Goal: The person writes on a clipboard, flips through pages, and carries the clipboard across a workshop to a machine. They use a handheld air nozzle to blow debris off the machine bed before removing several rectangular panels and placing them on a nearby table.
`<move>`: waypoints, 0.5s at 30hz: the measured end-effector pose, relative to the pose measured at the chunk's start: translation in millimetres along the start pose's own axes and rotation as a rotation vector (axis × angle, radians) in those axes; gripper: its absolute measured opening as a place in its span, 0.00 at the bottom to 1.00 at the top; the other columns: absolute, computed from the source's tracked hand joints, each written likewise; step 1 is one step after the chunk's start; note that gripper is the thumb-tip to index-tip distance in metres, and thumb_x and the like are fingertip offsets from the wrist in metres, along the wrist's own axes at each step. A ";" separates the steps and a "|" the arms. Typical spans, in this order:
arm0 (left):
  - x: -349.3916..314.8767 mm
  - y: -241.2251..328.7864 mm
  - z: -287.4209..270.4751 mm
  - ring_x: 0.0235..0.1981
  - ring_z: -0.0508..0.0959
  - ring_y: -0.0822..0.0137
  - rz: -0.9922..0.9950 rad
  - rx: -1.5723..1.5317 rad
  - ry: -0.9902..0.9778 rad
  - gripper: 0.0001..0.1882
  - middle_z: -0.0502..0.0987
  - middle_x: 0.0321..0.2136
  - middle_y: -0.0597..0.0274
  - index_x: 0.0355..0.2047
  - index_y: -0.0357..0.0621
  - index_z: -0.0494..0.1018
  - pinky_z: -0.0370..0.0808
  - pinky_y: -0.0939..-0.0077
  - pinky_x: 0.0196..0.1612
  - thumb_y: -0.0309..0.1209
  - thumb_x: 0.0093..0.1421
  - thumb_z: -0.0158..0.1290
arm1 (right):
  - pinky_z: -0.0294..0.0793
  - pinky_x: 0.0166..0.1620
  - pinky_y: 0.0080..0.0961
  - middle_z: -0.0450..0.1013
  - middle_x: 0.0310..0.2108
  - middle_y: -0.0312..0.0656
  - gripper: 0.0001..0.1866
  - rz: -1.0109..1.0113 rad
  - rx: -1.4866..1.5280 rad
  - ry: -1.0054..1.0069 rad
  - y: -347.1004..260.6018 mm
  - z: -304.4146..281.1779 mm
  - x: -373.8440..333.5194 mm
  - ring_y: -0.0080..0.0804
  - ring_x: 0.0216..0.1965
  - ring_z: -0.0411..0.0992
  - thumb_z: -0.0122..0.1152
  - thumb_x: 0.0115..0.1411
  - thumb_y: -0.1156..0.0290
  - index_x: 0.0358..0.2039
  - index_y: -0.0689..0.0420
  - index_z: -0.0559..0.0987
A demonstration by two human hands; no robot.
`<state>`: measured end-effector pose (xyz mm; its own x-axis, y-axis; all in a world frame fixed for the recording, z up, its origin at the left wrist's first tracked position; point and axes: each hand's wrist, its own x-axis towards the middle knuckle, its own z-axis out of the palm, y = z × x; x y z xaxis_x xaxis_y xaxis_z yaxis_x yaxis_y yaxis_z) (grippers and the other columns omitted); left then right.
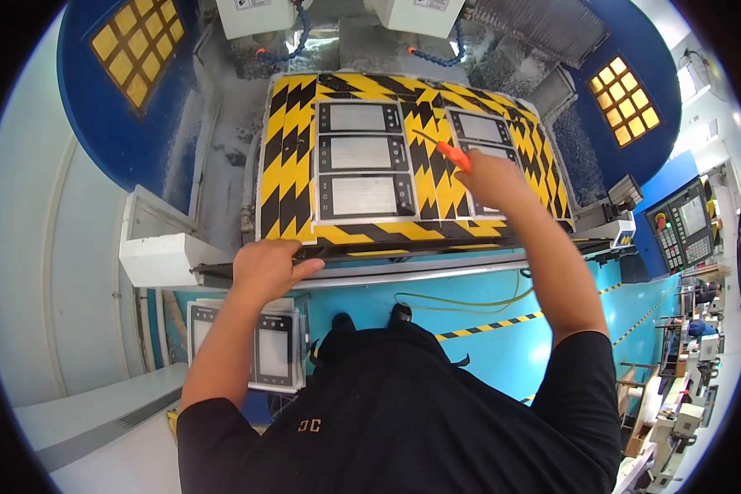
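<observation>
My right hand (pixel 494 181) is closed around the orange handle of a screwdriver-like tool (pixel 453 155). Its thin shaft points to the far left, over the striped strip between two columns of panels. Three black-framed panels with pale windows, one of them the middle panel (pixel 362 153), lie in the left column. In the right column, the far panel (pixel 479 128) shows well; my right hand and forearm partly cover the nearer ones. My left hand (pixel 267 267) rests on the near left edge of the yellow-and-black striped bed (pixel 284 193), thumb stretched out, holding nothing.
Blue doors (pixel 111 123) with yellow windows flank the machine. Bent blue hoses (pixel 436 58) hang above the bed's far side. A metal rail (pixel 412 270) runs along the front. More framed panels (pixel 273 350) stand by my left forearm. A control panel (pixel 683 226) is at right.
</observation>
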<state>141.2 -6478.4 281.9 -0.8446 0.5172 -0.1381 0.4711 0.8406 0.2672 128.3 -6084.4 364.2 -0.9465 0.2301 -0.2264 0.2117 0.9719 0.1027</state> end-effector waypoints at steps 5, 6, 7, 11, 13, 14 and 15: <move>4.8 1.4 1.9 0.40 0.83 0.49 0.013 0.004 -0.034 0.36 0.84 0.34 0.53 0.41 0.50 0.83 0.79 0.54 0.40 0.70 0.60 0.48 | 0.77 0.45 0.46 0.81 0.36 0.47 0.19 -0.303 -0.226 -0.254 -39.1 -116.5 -102.3 0.50 0.41 0.80 0.62 0.66 0.53 0.43 0.57 0.78; 1.6 0.5 2.7 0.40 0.83 0.49 0.005 0.000 -0.017 0.36 0.84 0.34 0.53 0.42 0.50 0.83 0.79 0.54 0.40 0.70 0.61 0.48 | 0.77 0.45 0.44 0.81 0.34 0.46 0.17 -0.359 -0.262 -0.210 -42.2 -131.9 -120.5 0.48 0.40 0.80 0.64 0.65 0.55 0.42 0.57 0.78; -1.7 -0.7 3.5 0.39 0.83 0.50 -0.006 -0.002 0.001 0.36 0.84 0.34 0.53 0.42 0.50 0.83 0.79 0.54 0.40 0.70 0.61 0.48 | 0.78 0.44 0.43 0.81 0.33 0.45 0.15 -0.419 -0.296 -0.163 -44.1 -144.7 -135.2 0.46 0.39 0.81 0.65 0.63 0.57 0.41 0.56 0.79; -3.7 4.6 1.1 0.39 0.83 0.49 -0.019 0.000 -0.019 0.32 0.84 0.35 0.53 0.42 0.49 0.82 0.78 0.54 0.40 0.65 0.62 0.51 | 0.74 0.38 0.39 0.76 0.22 0.42 0.13 -0.532 -0.397 0.187 -17.1 -182.9 -183.9 0.44 0.29 0.79 0.75 0.53 0.65 0.32 0.54 0.78; -3.3 8.6 -3.3 0.39 0.83 0.49 0.001 0.008 -0.030 0.31 0.84 0.34 0.53 0.42 0.49 0.82 0.78 0.54 0.40 0.64 0.62 0.52 | 0.73 0.43 0.41 0.77 0.24 0.43 0.13 -0.287 -0.470 0.095 -9.7 -199.4 -195.6 0.45 0.32 0.78 0.75 0.52 0.65 0.33 0.55 0.79; -4.3 8.8 -4.2 0.39 0.83 0.50 -0.002 0.017 -0.040 0.30 0.84 0.34 0.53 0.42 0.48 0.82 0.78 0.54 0.40 0.63 0.62 0.53 | 0.73 0.44 0.41 0.78 0.25 0.44 0.14 -0.211 -0.489 0.107 -2.0 -200.6 -198.6 0.46 0.32 0.78 0.75 0.52 0.65 0.34 0.55 0.79; -4.7 9.5 -2.9 0.39 0.83 0.50 0.021 0.013 -0.038 0.30 0.84 0.34 0.53 0.42 0.48 0.82 0.78 0.54 0.40 0.63 0.62 0.53 | 0.74 0.45 0.42 0.78 0.26 0.45 0.14 -0.129 -0.509 0.119 6.6 -201.1 -202.1 0.47 0.33 0.78 0.75 0.52 0.65 0.34 0.55 0.80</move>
<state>149.0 -6473.3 287.9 -0.8245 0.5400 -0.1689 0.4917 0.8315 0.2584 271.9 -6134.4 605.4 -0.9843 0.0746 -0.1602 -0.0252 0.8381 0.5449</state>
